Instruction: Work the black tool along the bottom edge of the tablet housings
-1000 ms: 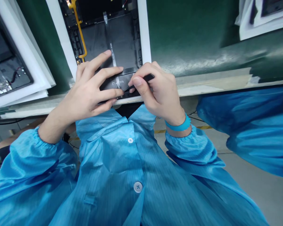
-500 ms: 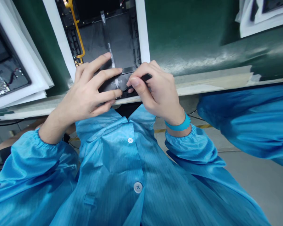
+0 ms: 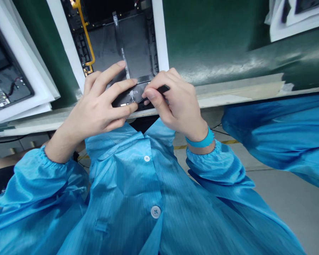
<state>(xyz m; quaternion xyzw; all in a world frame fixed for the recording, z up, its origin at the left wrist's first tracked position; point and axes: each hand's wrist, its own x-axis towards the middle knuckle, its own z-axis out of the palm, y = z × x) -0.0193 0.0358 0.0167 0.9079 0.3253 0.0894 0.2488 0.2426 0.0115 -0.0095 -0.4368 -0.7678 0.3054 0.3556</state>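
Head view: right fingers (image 3: 155, 84) pinch a black tool (image 3: 164, 88), perhaps tweezers; left fingers (image 3: 121, 87) rest spread on the opened electronic device (image 3: 135, 42) beneath.

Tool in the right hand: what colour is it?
The tool is black; it shows best in the head view.

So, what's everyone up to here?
A person in a blue button-front smock is at work on an open, flat black electronic device. The left hand spreads over its lower end, near the edge of the green-topped table. The right hand pinches a slim black stick-like tool angled toward that same end; its tip is hard to make out. An orange ribbon-like strip runs along the device's left side.
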